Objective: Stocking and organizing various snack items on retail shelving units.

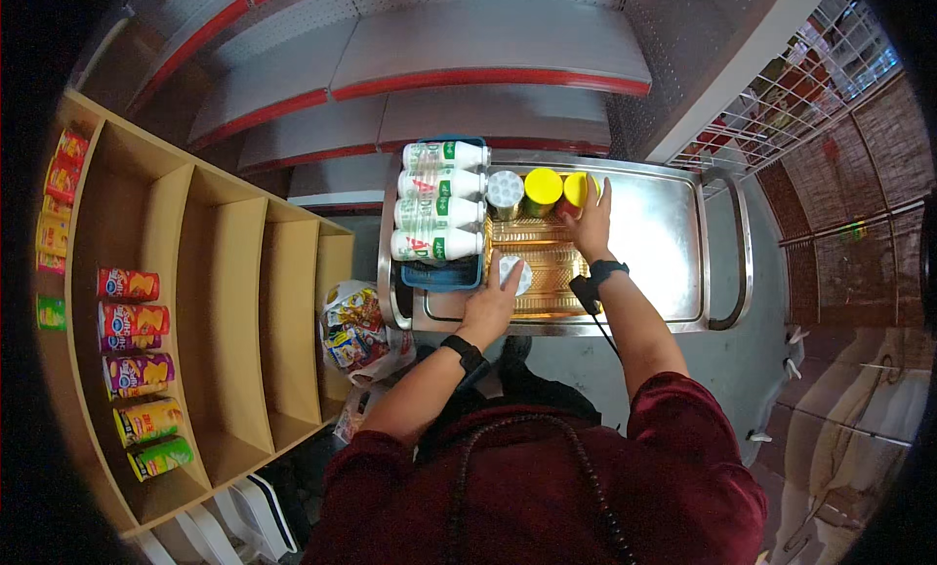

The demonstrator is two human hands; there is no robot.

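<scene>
In the head view, my left hand (491,305) is around a canister with a pale, dimpled lid (523,278) at the front of a gold-coloured tray (545,272). My fingers partly cover that lid. At the tray's far right, my right hand (593,228) grips a canister with a yellow lid (576,188), its fingers along the right side. Left of it stand another yellow-lidded canister (543,188) and one with a pale, dimpled lid (505,190). White plastic bottles (443,199), several in a stack, lie on a blue basket (443,276) beside the tray.
Everything stands on a stainless-steel cart (651,250) with a tubular handle (743,250). Grey metal shelves (483,45) with red edges rise beyond it. A wooden shelf unit (219,309) at left bears several chip canisters (139,375). A plastic bag of snacks (359,331) sits near the cart's left end.
</scene>
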